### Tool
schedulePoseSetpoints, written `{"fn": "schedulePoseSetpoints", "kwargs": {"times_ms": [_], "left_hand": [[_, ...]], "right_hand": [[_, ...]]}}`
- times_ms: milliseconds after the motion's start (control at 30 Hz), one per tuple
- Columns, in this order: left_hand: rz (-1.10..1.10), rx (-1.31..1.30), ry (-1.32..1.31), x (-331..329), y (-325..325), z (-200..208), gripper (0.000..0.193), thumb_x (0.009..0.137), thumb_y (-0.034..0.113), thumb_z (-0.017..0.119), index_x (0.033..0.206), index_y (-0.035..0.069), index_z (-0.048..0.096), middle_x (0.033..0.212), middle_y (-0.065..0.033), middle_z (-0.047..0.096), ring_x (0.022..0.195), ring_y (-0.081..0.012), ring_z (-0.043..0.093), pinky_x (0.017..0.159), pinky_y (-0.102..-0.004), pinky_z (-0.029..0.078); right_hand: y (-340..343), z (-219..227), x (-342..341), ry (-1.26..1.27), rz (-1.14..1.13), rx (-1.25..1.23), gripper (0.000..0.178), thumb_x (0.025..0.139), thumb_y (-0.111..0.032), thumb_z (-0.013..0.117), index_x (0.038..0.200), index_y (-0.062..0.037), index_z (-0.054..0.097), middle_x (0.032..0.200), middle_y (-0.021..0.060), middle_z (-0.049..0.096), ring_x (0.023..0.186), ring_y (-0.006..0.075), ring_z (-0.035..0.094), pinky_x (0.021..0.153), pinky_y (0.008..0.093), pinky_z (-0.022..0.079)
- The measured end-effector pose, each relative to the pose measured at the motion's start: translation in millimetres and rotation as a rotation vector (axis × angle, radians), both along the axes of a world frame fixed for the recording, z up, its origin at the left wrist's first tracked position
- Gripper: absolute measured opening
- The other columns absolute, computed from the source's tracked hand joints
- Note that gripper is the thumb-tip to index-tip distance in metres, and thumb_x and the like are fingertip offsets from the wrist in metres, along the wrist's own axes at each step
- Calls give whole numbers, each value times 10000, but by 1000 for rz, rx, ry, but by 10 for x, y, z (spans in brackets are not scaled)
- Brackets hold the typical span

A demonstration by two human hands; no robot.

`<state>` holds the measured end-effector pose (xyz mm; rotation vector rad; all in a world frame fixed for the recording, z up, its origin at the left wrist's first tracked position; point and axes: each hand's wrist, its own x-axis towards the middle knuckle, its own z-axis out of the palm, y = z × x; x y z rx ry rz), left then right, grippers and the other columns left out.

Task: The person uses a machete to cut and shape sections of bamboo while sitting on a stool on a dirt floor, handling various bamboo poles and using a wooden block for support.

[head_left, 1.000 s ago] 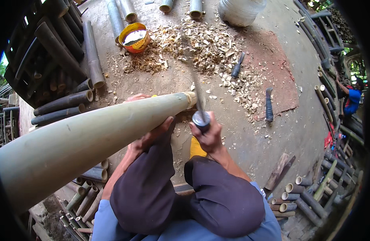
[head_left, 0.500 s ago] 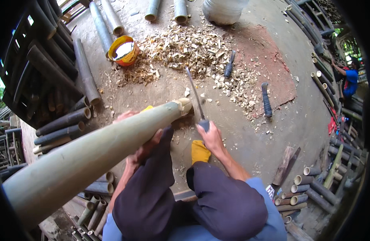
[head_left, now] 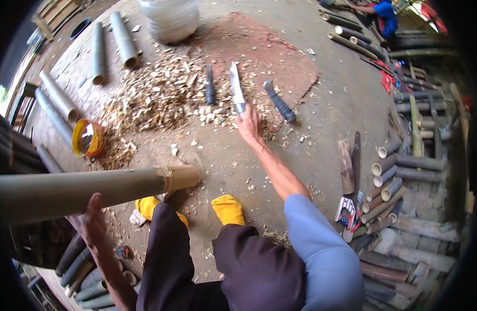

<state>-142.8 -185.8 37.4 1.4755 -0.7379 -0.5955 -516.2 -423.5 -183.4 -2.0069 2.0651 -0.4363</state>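
Note:
A thick grey-green bamboo pole comes in from the left, its pale, pared end low over the floor. Beneath it my left hand grips the pole from the underside, thumb against its side; the other fingers are mostly hidden. My right arm stretches forward, and my right hand is closed on the handle of a knife, the blade pointing away from me. Whether the knife touches the floor I cannot tell. Left of it lies a dark-handled chisel-like tool; to its right, a short hooked knife.
Wood chips cover the floor ahead. A yellow-orange bucket and loose bamboo tubes lie left, near a large clear plastic container. Bamboo pieces and sandals are at right. Another person sits far right.
My right hand has carried the knife forward, away from the pole's end, to between the two tools. My view has turned right, and the pole now lies more level across the left side.

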Motion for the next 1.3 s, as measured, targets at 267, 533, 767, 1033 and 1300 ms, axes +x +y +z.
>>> {"fn": "schedulePoseSetpoints", "kwargs": {"times_ms": [267,533,767,1033,1300], "left_hand": [[-413,82,82,-633,-893,620,410,745,222,708,1023,-46,571,872,-99,626,802,-214,602,816,-333,467],[-762,296,-256,-685,-419,-104,518,731,292,714,1152,44,542,1084,-119,560,934,-223,571,817,-347,476],[475,690,-263,595,1754,-1488,305,681,187,703,935,32,633,858,-93,659,766,-175,622,708,-309,494],[956,367,702,1526,2089,-1579,597,711,424,722,1078,-12,542,974,-116,585,795,-226,586,645,-360,534],[1798,507,251,2003,2375,-1977,530,619,386,754,922,-16,589,941,-195,611,907,-313,576,817,-438,458]], "right_hand": [[1696,1703,937,-892,573,239,587,683,-327,756,1133,-62,487,1130,145,556,970,277,582,851,354,473],[1729,662,-766,-999,-203,108,414,726,-82,705,1090,18,535,942,86,591,782,169,576,688,317,494],[1856,290,-1687,-718,-487,101,465,740,-110,646,1171,11,519,1075,163,571,915,277,568,781,393,472],[1403,380,-1097,-31,-99,-70,446,759,-112,614,1178,5,513,1075,184,559,912,297,565,786,388,465],[1492,741,-192,-54,279,88,388,789,-73,544,1166,10,509,1074,204,544,908,305,566,761,368,459]]}}
